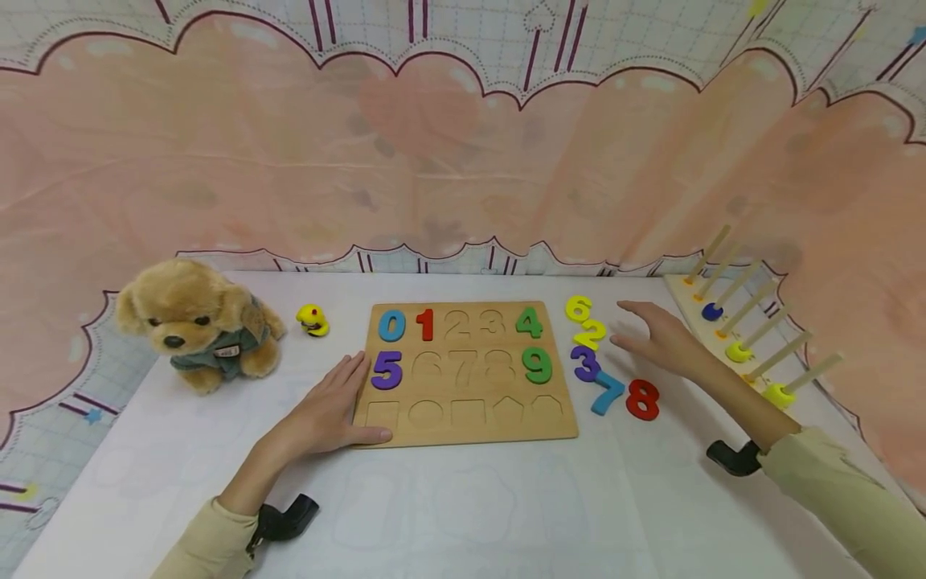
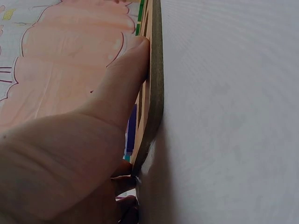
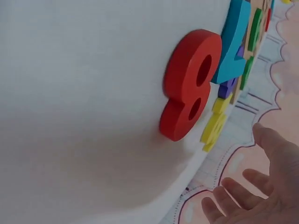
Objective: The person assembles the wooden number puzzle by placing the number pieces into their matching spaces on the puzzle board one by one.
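Observation:
My left hand point(image 1: 324, 412) rests at the left edge of a wooden number board point(image 1: 448, 402), its thumb lying on the lower left corner. In the board sit a blue 0 point(image 1: 391, 326), red 1 point(image 1: 424, 325), green 4 point(image 1: 530, 322), purple 5 point(image 1: 387, 371) and green 9 point(image 1: 537, 365); other recesses show bare wood. My right hand point(image 1: 660, 338) hovers with spread fingers and nothing in them, right of the loose yellow 6 point(image 1: 579, 309) and yellow 2 point(image 1: 589, 334). Nearer lie a purple 3 point(image 1: 584, 363), blue 7 point(image 1: 608, 393) and red 8 point(image 3: 189, 84).
A plush dog point(image 1: 198, 326) sits at the left, with a small yellow toy point(image 1: 313, 320) beside it. On the far right, a wooden peg stand point(image 1: 716, 330) carries upright pegs and a few coloured rings. A patterned curtain point(image 1: 448, 161) hangs behind the white table point(image 1: 463, 515).

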Tool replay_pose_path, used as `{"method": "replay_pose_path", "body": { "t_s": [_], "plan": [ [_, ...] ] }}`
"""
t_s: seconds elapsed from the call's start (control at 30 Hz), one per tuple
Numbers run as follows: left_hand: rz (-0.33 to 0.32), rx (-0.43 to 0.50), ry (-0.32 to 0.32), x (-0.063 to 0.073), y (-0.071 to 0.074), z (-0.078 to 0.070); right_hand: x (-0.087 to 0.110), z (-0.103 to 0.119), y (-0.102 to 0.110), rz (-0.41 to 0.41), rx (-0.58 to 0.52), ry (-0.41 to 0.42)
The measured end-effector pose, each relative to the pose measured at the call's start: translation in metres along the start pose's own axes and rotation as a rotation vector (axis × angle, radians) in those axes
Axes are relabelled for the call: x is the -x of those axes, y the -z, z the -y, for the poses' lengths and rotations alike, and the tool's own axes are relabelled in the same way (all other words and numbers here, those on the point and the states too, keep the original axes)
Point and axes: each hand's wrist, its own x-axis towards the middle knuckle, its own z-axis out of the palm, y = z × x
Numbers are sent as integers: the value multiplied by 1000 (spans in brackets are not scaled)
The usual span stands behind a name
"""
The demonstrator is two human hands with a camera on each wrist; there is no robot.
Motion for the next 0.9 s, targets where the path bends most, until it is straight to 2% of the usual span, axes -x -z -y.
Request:
{"method": "replay_pose_path", "body": {
  "t_s": [0.17, 0.4, 0.67, 0.9],
  "plan": [
    [-8, -6, 1, 0, 0, 3, -18, 4, -3, 20, -18, 1],
    [-12, 4, -7, -1, 0, 1, -46, 1, -2, 95, -22, -60],
    [-6, 11, -1, 0, -1, 0, -67, -1, -6, 158, -73, -27],
    [-7, 9, 1, 1, 0, 0, -81, 6, -12, 203, -31, -15]
  ]
}}
